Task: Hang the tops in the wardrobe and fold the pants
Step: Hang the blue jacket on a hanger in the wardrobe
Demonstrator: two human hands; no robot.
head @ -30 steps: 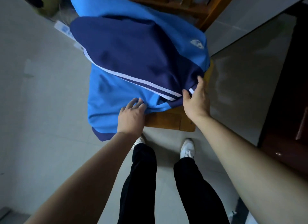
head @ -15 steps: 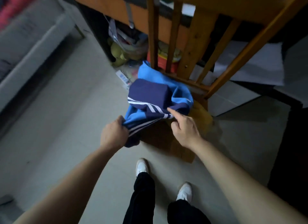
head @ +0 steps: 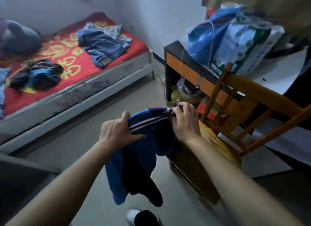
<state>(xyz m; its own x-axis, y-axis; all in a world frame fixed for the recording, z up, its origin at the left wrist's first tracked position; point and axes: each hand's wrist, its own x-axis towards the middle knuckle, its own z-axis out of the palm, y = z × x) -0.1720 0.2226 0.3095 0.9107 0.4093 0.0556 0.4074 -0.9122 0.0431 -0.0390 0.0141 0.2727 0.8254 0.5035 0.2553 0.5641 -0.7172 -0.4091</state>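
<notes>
The scene is dimly lit with a cool cast, brighter on the far wall, while motion blur is seen throughout and lines are bowed at the edges.

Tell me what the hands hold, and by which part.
Both hold the blue striped garment by its upper edge: the left hand grips one end, the right hand the other; the rest hangs free.

The bed runs off the left edge, and the clothes on it are blurred. The hanging blue garment hides the front-left corner of the chair seat. Whether it is a top or pants is unclear.
</notes>
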